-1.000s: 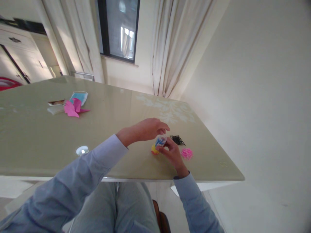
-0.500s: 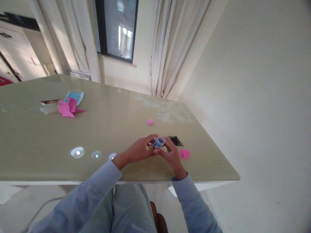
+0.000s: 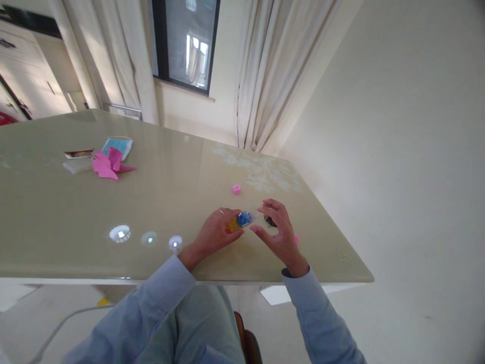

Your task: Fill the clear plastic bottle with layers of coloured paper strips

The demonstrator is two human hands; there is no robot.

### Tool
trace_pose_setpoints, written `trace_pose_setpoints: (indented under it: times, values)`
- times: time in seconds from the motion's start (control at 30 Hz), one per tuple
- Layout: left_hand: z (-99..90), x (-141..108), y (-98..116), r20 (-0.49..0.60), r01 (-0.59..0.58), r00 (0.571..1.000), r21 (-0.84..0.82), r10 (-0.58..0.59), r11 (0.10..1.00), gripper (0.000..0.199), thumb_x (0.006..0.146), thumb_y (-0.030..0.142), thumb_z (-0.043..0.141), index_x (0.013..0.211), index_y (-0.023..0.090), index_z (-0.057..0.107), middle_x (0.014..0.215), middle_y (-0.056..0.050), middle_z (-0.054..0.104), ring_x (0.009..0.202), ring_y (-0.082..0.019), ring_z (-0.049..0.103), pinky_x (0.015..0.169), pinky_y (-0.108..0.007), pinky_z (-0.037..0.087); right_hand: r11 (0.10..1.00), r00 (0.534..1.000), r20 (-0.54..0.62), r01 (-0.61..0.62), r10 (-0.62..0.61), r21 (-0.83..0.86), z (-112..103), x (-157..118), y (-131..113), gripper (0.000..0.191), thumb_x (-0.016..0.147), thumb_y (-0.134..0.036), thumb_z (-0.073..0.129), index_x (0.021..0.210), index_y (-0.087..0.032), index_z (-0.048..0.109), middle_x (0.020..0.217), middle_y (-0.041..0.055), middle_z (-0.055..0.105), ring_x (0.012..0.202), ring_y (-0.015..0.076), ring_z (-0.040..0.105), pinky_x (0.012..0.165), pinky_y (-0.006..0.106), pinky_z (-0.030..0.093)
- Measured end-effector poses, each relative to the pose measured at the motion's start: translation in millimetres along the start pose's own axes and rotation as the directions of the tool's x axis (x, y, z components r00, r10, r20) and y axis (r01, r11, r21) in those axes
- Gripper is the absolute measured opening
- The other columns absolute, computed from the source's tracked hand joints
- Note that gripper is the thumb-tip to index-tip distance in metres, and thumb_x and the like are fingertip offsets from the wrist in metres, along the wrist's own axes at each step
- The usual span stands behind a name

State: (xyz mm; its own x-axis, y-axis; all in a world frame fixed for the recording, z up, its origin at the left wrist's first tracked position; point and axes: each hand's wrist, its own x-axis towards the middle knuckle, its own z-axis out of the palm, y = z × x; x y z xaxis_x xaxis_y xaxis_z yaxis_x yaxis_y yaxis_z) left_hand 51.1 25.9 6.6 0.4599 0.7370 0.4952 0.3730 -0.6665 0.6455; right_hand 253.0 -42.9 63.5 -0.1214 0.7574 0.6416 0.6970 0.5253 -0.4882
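My left hand (image 3: 216, 233) is wrapped round a small clear bottle (image 3: 244, 219) with blue and yellow contents, held above the table near its front edge. The bottle lies tilted, its clear mouth end toward the right. Just to the right is my right hand (image 3: 279, 233), thumb and fingers apart, nothing between them. Behind that hand sits a black bundle (image 3: 270, 221), partly covered by it. A pink tangle (image 3: 296, 239) is mostly hidden by the same hand. Farther back stands a small pink ring-like piece (image 3: 236, 189).
On the left of the table (image 3: 170, 167) lie a pink folded piece (image 3: 109, 164), a blue face mask (image 3: 119, 145), a clear wrapper (image 3: 77, 165) and a small printed strip (image 3: 79, 153). A wall borders the right side.
My right hand has let go of the bottle, moved right and opened. The bottle has tipped over sideways in my left hand. The pink tangle is now mostly covered.
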Motion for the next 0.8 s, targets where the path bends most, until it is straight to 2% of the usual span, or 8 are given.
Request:
trace_pose_setpoints:
  times: [0.17,0.3,0.53,0.7,0.8]
  values:
    - [3.7,-1.4,1.6,-0.020,-0.060,0.998,0.058,0.062,0.996,0.041,0.083,0.037,0.071,0.121,0.023,0.067,0.108,-0.010,0.072,0.099,-0.025,0.065,0.091,-0.040,0.052,1.000,0.987,0.162,-0.013,0.011,0.008,-2.7,3.3,7.2,0.024,0.084,-0.038,0.077,0.106,-0.029,0.077,0.143,0.0117,0.054,0.131,0.0304,0.053,0.100,0.047,0.052]
    - [5.4,-1.5,1.5,0.006,-0.092,0.996,0.094,0.092,0.991,0.040,0.084,0.037,0.070,0.122,0.023,0.067,0.106,-0.011,0.072,0.098,-0.025,0.065,0.090,-0.038,0.051,0.999,0.974,0.224,-0.048,0.043,0.019,-1.0,4.4,9.4,0.019,0.083,-0.039,0.078,0.098,-0.027,0.080,0.148,0.0114,0.052,0.131,0.0300,0.054,0.100,0.047,0.052]
    - [5.4,-2.7,-1.5,0.013,-0.103,0.995,0.122,0.102,0.987,0.040,0.087,0.041,0.067,0.121,0.021,0.069,0.106,-0.011,0.072,0.098,-0.025,0.065,0.090,-0.038,0.051,0.996,0.957,0.279,-0.084,0.080,0.001,1.1,5.2,12.7,0.022,0.082,-0.040,0.078,0.101,-0.028,0.080,0.151,0.0114,0.051,0.135,0.0299,0.053,0.105,0.047,0.049]
    - [6.1,-4.2,-2.7,0.061,-0.145,0.989,0.148,0.137,0.978,0.041,0.085,0.038,0.069,0.122,0.020,0.069,0.108,-0.012,0.073,0.099,-0.026,0.067,0.089,-0.039,0.051,0.996,0.921,0.379,-0.086,0.085,-0.014,4.0,6.4,18.0,0.028,0.079,-0.041,0.081,0.103,-0.027,0.080,0.152,0.0138,0.050,0.136,0.0329,0.053,0.114,0.052,0.041]
    - [5.9,-4.7,-4.0,0.054,-0.122,0.992,0.129,0.116,0.984,0.042,0.085,0.038,0.070,0.123,0.020,0.068,0.111,-0.012,0.074,0.102,-0.027,0.067,0.090,-0.040,0.051,0.996,0.916,0.392,-0.094,0.088,-0.004,-0.1,8.2,16.3,0.026,0.082,-0.040,0.079,0.105,-0.028,0.080,0.154,0.0119,0.048,0.136,0.0319,0.053,0.113,0.051,0.043]
